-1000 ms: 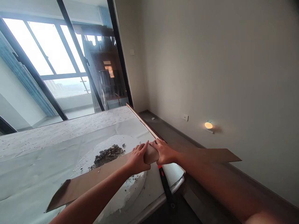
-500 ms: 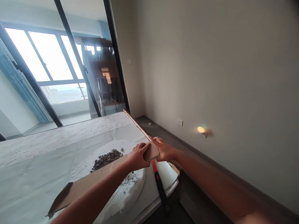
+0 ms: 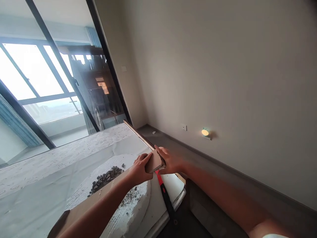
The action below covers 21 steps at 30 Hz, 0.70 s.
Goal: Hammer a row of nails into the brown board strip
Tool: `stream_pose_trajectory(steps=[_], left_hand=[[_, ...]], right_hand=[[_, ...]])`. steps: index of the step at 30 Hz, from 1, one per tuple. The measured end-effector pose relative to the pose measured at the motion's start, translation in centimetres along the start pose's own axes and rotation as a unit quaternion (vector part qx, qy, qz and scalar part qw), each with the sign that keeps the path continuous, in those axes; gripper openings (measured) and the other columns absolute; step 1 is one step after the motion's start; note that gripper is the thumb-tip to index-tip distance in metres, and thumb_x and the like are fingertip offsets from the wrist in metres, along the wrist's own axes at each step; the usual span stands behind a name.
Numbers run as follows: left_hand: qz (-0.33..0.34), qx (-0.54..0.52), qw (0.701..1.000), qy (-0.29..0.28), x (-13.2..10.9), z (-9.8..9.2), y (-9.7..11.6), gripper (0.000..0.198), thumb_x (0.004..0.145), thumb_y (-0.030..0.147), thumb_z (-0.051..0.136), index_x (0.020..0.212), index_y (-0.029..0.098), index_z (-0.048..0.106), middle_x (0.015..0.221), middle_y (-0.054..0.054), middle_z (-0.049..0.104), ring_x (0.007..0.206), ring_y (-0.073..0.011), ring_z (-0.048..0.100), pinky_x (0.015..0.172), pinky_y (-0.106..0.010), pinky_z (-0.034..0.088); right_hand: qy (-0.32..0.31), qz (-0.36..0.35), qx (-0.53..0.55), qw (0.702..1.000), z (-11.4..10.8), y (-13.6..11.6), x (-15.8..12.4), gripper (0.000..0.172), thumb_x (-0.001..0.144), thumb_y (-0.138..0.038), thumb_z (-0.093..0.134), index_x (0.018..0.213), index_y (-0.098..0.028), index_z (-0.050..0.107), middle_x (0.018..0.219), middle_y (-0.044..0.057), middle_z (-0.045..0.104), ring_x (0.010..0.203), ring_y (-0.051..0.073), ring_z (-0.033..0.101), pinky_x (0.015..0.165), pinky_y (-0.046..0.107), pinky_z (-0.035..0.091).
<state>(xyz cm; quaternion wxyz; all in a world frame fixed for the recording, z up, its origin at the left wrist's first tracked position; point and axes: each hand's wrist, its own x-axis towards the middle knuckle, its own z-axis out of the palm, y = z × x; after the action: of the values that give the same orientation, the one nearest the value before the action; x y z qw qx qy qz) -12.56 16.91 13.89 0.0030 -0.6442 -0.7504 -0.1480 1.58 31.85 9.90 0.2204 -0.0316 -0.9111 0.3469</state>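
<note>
Lower centre: one left hand (image 3: 140, 171), one right hand (image 3: 171, 162), one cardboard strip (image 3: 155, 161), one red-and-black tool handle (image 3: 164, 195), one foam disc (image 3: 133, 211), one heap of broken stone (image 3: 105, 178), pieces too small to count. Right of centre: one wall socket (image 3: 184, 127), one night-light (image 3: 205, 132).

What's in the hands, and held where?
A cardboard strip, held around its middle: the left hand and right hand grip either side of the exposed section.

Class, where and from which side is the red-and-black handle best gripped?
Grip the handle on its black part, from the near side: it appears to jut past the table's edge, so fingers can wrap it; the red end lies under the cardboard.
</note>
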Motion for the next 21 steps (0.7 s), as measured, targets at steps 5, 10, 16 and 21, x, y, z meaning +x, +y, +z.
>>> stream_pose_trajectory(steps=[5, 10, 16, 21], left_hand=[[-0.004, 0.011, 1.000, -0.015, 0.4, -0.4, 0.5, 0.083, 0.057, 0.024, 0.060, 0.134, 0.024, 0.031, 0.127, -0.008, 0.040, 0.115, -0.0288, 0.039, 0.097, -0.039, 0.035], [0.005, 0.006, 1.000, -0.012, 0.7, -0.6, 0.5, 0.082, 0.059, 0.025, 0.060, 0.135, 0.025, 0.031, 0.127, -0.008, 0.041, 0.116, -0.0297, 0.039, 0.098, -0.041, 0.033], [0.020, -0.008, 1.000, -0.018, 0.7, -0.6, 0.2, 0.079, 0.060, 0.023, 0.058, 0.135, 0.023, 0.031, 0.129, -0.008, 0.039, 0.115, -0.0281, 0.040, 0.096, -0.039, 0.036], [0.013, -0.024, 0.999, -0.037, 0.8, -1.3, 0.5, 0.079, 0.059, 0.020, 0.057, 0.134, 0.022, 0.032, 0.129, -0.009, 0.039, 0.112, -0.0281, 0.042, 0.093, -0.039, 0.039]], right_hand=[[0.070, -0.031, 0.006, 0.997, 0.4, 0.7, 0.3, 0.086, 0.061, -0.033, 0.066, 0.136, -0.019, 0.025, 0.123, 0.013, 0.039, 0.114, 0.027, 0.040, 0.095, 0.040, 0.035], [0.045, -0.066, 0.041, 0.996, -1.2, 0.7, 0.7, 0.083, 0.055, -0.023, 0.065, 0.131, -0.013, 0.035, 0.117, 0.013, 0.046, 0.107, 0.026, 0.047, 0.091, 0.038, 0.038], [0.010, -0.087, 0.080, 0.993, -2.8, 1.1, 1.0, 0.072, 0.055, -0.012, 0.056, 0.125, -0.008, 0.043, 0.122, 0.016, 0.051, 0.110, 0.026, 0.047, 0.094, 0.035, 0.036], [-0.029, -0.063, 0.125, 0.990, -3.8, 1.6, 1.2, 0.073, 0.056, -0.012, 0.054, 0.128, -0.008, 0.041, 0.128, 0.015, 0.048, 0.115, 0.025, 0.045, 0.096, 0.034, 0.034]])
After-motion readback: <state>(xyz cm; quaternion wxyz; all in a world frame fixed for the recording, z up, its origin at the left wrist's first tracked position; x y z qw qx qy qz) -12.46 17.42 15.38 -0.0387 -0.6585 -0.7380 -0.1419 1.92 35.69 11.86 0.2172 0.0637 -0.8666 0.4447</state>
